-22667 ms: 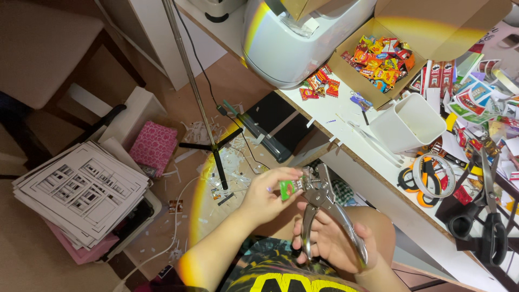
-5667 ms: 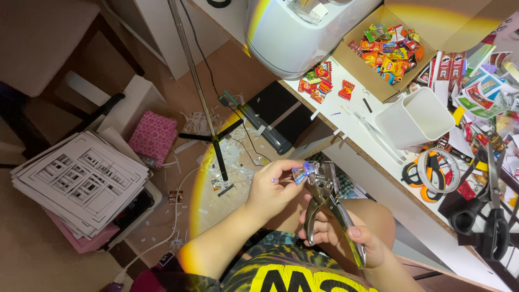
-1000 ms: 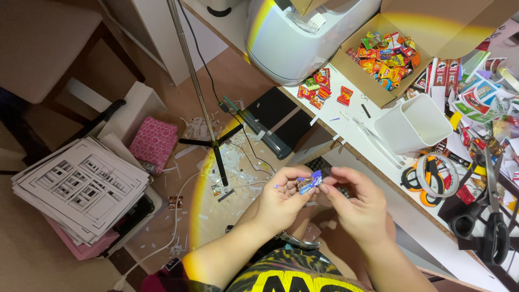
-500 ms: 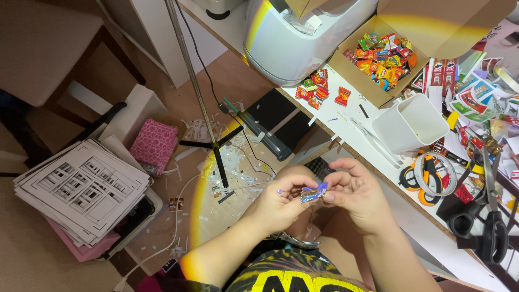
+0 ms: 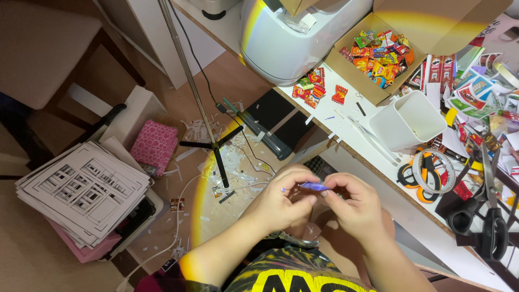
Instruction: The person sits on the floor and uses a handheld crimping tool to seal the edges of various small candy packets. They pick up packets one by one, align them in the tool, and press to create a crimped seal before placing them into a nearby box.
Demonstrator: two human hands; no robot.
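Purple and small, a packet (image 5: pixel 313 186) sat pinched between the fingertips of both hands, held over the lap just beside the white table (image 5: pixel 378 162). The left hand (image 5: pixel 284 203) and the right hand (image 5: pixel 354 208) each closed on one end. A white cup (image 5: pixel 408 119) stood near a cardboard box (image 5: pixel 346 65) of bright packets; black scissors (image 5: pixel 489 227) lay well apart.

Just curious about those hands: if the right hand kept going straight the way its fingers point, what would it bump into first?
The right hand points toward the left hand, so it would first press further into the small blue piece pinched between them, then the left fingers. Depth is hard to judge, but they look almost touching.
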